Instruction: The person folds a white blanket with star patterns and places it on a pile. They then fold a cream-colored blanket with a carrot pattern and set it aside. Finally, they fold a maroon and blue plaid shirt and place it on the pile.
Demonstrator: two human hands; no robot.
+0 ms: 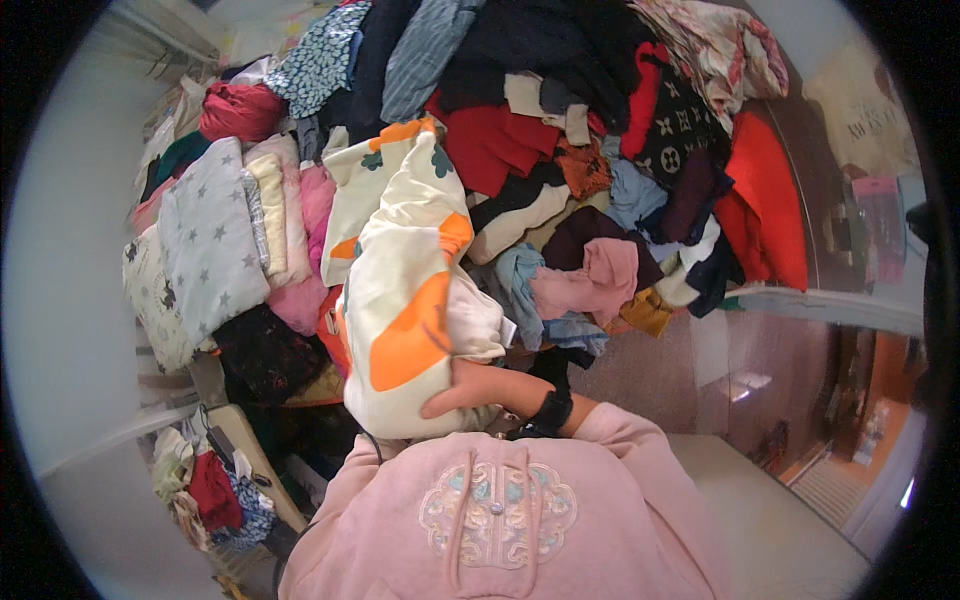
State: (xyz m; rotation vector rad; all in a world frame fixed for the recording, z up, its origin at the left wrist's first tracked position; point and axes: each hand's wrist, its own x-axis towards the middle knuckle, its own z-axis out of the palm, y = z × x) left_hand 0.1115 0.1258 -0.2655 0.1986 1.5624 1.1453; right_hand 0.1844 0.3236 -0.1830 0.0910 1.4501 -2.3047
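Note:
A cream garment (409,345) with large orange shapes and dark green leaf prints hangs bunched in front of my chest. My right hand (476,390) grips its lower right edge, the thumb on the front and the fingers out of sight behind the fabric. A dark band (551,412) is around that wrist. My left hand cannot be seen; only the pink left sleeve (349,469) shows, running in behind the garment. The garment's upper part reaches up onto the clothes pile. Beside it, a pale pinkish cloth (478,319) with a white tag touches its right side.
A grey star-print folded cloth (214,240) tops a stack at the left. Loose clothes lie heaped at the right, among them a pink piece (589,277) and a bright red one (761,202). More cloths (217,487) lie low at the left. A pale board (757,510) is at lower right.

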